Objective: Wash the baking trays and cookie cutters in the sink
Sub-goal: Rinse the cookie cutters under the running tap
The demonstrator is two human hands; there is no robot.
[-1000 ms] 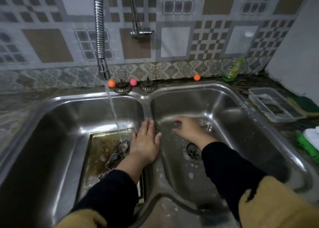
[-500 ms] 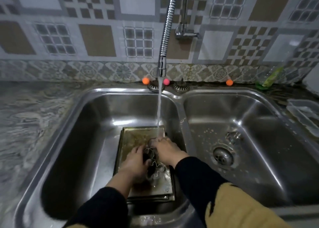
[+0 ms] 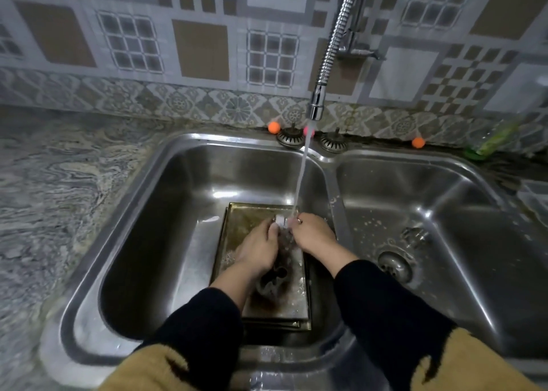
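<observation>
Both hands, left hand [image 3: 261,247] and right hand [image 3: 310,233], are pinching a cutter [image 3: 280,223] under the water [image 3: 301,177], rinsing it over the trays [image 3: 246,215]; next, scrubbing probably follows.

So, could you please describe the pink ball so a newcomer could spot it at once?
Start at the double sink and look along its back rim, behind the divider. Two metal strainers sit there, and the pink ball lies between them, behind the water stream. The other balls are orange.
</observation>
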